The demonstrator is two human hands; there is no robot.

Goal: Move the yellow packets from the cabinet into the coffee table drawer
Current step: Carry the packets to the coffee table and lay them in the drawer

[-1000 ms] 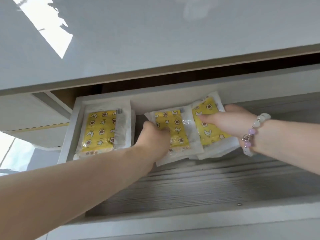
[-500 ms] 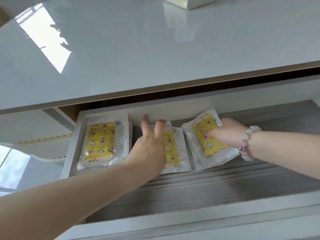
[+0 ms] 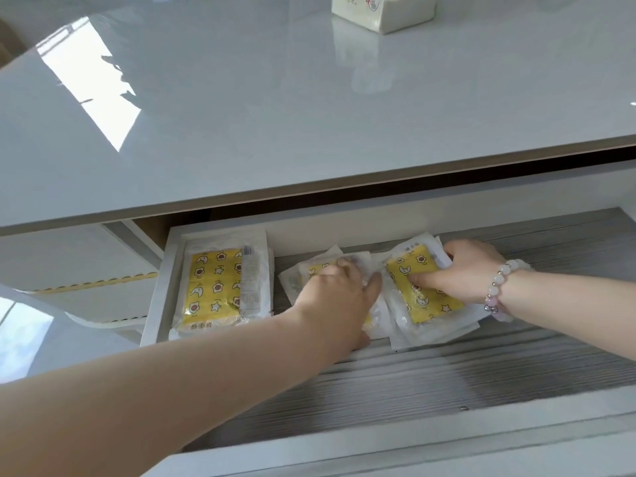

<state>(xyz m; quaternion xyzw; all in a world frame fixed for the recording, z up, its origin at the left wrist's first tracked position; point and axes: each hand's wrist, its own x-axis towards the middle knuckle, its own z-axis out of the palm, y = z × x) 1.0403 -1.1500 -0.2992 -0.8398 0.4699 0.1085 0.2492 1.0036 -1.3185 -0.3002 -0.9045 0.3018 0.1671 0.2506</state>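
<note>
The packets (image 3: 213, 287) look light, floppy, slippery: pinch edges. The right hand (image 3: 463, 270) pinches 1; the left hand (image 3: 339, 294) covers another, grip unclear.

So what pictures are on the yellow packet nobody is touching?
The packet has stars, moons and little flowers on yellow, seen best in the head view.

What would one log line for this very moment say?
left hand: on middle packets | right hand: gripping right packets | left packets: lying untouched | drawer: open
</note>
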